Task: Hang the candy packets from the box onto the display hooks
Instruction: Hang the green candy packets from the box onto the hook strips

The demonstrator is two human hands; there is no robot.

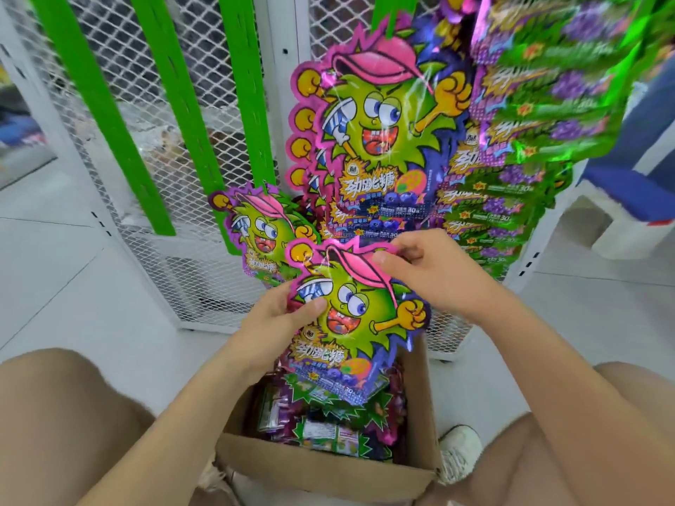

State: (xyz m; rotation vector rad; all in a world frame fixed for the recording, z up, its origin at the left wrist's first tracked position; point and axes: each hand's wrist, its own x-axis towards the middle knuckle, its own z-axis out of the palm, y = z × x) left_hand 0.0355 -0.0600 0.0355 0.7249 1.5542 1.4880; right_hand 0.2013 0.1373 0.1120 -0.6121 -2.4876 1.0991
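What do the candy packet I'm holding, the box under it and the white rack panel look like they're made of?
Packet: probably glossy metallised plastic film, judging by its bright glare streaks.
Box: plain brown cardboard, matte, with a raw folded flap edge.
Rack panel: likely white-painted expanded metal mesh, given its diamond openings.

A candy packet [359, 323], cut in the shape of a green spiky cartoon face with a pink cap and a pink-purple edge, is being held upright just above the open cardboard box [321, 465]. The left hand [272, 319] is gripping its left edge and the right hand [427, 266] is pinching its top at the cap. Loose packets [328, 429] are lying in a heap inside the box. Behind, hanging packets [376, 133] of the same shape are overlapping one behind another, green grape packets [529, 140] are hanging to their right, and a lower packet [261, 231] is hanging at the left.
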